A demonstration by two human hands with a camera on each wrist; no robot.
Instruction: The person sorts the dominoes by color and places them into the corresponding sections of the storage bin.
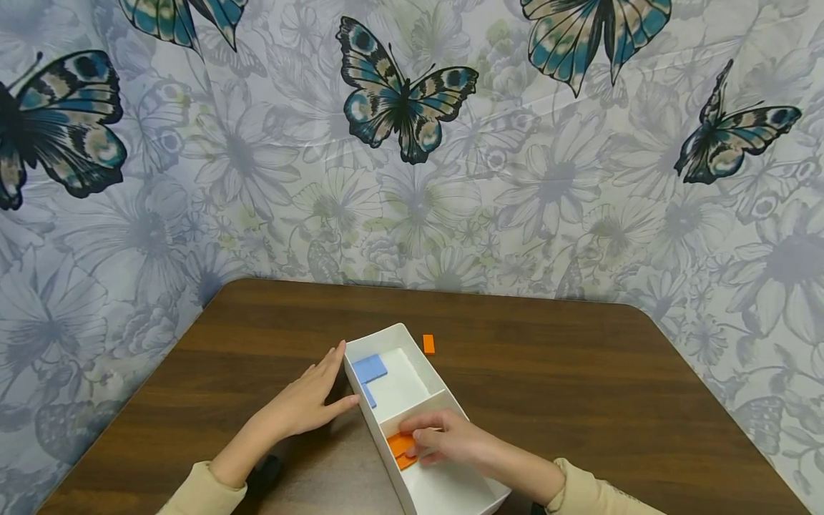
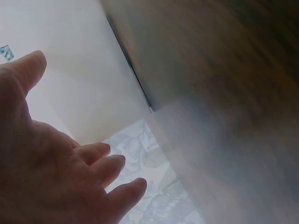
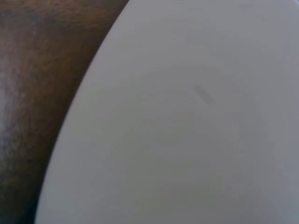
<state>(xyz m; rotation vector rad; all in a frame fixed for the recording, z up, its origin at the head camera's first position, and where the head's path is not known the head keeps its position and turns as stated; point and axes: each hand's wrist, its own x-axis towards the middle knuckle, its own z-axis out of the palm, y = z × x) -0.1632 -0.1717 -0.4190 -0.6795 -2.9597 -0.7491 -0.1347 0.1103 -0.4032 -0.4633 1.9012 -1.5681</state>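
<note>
A white box [image 1: 433, 363] with a divider [image 1: 415, 413] stands slantwise on the table. My left hand [image 1: 307, 400] rests against its left wall with fingers spread; the left wrist view shows that hand [image 2: 60, 172] beside the pale box wall [image 2: 93, 79]. My right hand [image 1: 450, 440] reaches into the near compartment, thumb and fingers bent around an orange tile [image 1: 400, 443]. Another orange piece [image 1: 407, 462] lies beside it, partly covered by the fingers. In the far compartment, blue tiles [image 1: 370, 368] lie along the left wall. The right wrist view holds only the box's white surface [image 3: 168, 121].
A lone orange tile [image 1: 428, 345] lies on the brown wooden table [image 1: 547, 372], just right of the box's far end. Behind the table's far edge hangs a pale floral cloth [image 1: 412, 214] printed with butterflies.
</note>
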